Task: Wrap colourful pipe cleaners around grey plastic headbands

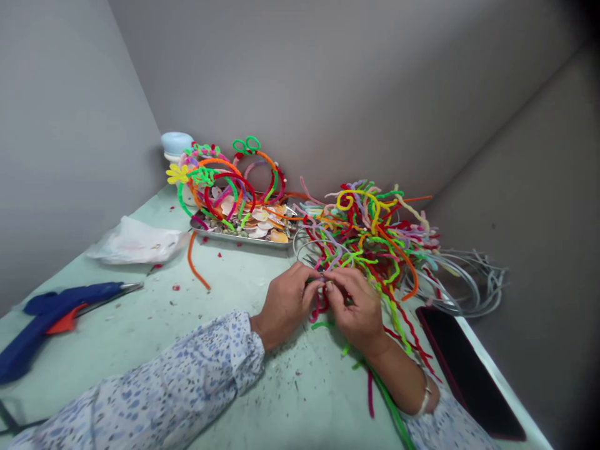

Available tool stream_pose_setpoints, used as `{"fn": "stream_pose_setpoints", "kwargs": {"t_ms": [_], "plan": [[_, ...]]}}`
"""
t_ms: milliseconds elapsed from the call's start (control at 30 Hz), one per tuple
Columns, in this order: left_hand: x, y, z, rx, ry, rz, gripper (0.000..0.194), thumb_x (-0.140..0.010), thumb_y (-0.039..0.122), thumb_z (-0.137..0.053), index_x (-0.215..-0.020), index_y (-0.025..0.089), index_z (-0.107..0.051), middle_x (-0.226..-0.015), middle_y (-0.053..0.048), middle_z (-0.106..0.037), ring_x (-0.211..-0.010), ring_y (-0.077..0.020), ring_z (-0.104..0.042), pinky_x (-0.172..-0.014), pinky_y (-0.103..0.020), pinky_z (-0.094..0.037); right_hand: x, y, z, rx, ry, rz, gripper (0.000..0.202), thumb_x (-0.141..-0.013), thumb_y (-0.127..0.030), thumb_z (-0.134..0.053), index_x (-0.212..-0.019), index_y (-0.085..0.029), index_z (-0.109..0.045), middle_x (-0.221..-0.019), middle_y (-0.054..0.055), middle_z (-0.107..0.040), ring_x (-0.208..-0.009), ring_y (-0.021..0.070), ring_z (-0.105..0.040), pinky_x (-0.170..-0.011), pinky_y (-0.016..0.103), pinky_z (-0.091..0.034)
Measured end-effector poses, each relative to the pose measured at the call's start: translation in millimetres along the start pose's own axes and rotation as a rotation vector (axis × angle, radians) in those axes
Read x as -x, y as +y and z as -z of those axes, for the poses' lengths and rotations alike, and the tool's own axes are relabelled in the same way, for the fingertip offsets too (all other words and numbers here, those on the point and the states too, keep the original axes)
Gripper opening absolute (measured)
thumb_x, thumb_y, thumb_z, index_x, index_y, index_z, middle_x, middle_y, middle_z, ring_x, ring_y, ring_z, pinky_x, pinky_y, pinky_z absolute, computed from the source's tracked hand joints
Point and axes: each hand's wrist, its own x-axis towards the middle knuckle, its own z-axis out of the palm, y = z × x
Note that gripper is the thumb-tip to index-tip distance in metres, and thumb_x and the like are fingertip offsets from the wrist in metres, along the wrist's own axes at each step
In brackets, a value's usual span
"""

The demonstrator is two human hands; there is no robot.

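Observation:
My left hand point(290, 300) and my right hand point(354, 306) meet over the middle of the table, thumbs and fingertips pinched together. Between them is a small length of pipe cleaner point(322, 279), mostly hidden by the fingers. A purple pipe cleaner point(334, 247) lies just beyond the fingertips, and a magenta one point(315, 312) curls below them. Next to my right hand spreads a large tangled heap of coloured pipe cleaners point(375, 212). A thin pale hoop point(296, 240) shows at the heap's near left.
A metal tray point(244, 239) of shells stands at the back, with pipe-cleaner-wrapped headbands point(220, 181) on it. A blue glue gun point(60, 303) and a white plastic bag point(140, 240) lie left. Grey hoops point(473, 281) and a phone point(469, 369) are at the right edge.

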Motion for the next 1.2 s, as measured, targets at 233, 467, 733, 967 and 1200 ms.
{"fn": "stream_pose_setpoints", "kwargs": {"t_ms": [233,467,733,967,1200], "plan": [[0.5,-0.3,-0.2,0.003,0.004,-0.012,0.014,-0.091,0.025,-0.048,-0.094,0.019,-0.061,-0.087,-0.003,-0.062,-0.084,-0.0153,-0.058,-0.076,-0.027,-0.045,-1.8,-1.5,0.2,-0.022,-0.026,-0.013,0.024,-0.085,-0.012,-0.052,-0.102,-0.022,-0.066,-0.094,0.007,-0.064,-0.091,0.0200,-0.061,-0.079,0.036,-0.052],[0.2,-1.6,-0.9,-0.016,0.016,-0.009,0.012,-0.091,0.024,-0.049,-0.093,0.019,-0.061,-0.086,-0.003,-0.062,-0.083,-0.0158,-0.058,-0.076,-0.028,-0.045,-2.7,-0.6,-1.1,0.021,-0.036,-0.032,0.023,-0.085,-0.015,-0.052,-0.102,-0.022,-0.066,-0.094,0.007,-0.063,-0.088,0.0202,-0.061,-0.077,0.036,-0.052],[-0.3,-2.1,-0.4,-0.033,-0.001,-0.005,0.015,-0.092,0.026,-0.048,-0.091,0.019,-0.060,-0.086,-0.003,-0.061,-0.083,-0.0158,-0.057,-0.075,-0.028,-0.045,-2.4,2.5,-1.0,0.067,-0.090,-0.037,0.019,-0.088,-0.016,-0.050,-0.100,-0.019,-0.064,-0.096,0.008,-0.060,-0.090,0.0199,-0.059,-0.078,0.035,-0.049],[0.1,-2.0,-0.2,-0.036,-0.025,-0.019,0.015,-0.092,0.025,-0.047,-0.094,0.018,-0.060,-0.088,-0.004,-0.061,-0.085,-0.0163,-0.056,-0.076,-0.029,-0.044,-0.3,8.7,-4.5,0.097,-0.134,-0.008,0.016,-0.091,-0.016,-0.046,-0.099,-0.018,-0.061,-0.094,0.008,-0.060,-0.091,0.0198,-0.058,-0.079,0.034,-0.048],[-0.5,0.6,1.3,-0.024,0.024,-0.039,0.014,-0.092,0.025,-0.048,-0.092,0.018,-0.060,-0.087,-0.004,-0.061,-0.084,-0.0164,-0.056,-0.077,-0.029,-0.045,-0.6,8.5,-4.2,0.084,-0.031,-0.021,0.015,-0.089,-0.017,-0.051,-0.103,-0.020,-0.057,-0.097,0.007,-0.060,-0.091,0.0196,-0.058,-0.079,0.035,-0.049]]}}
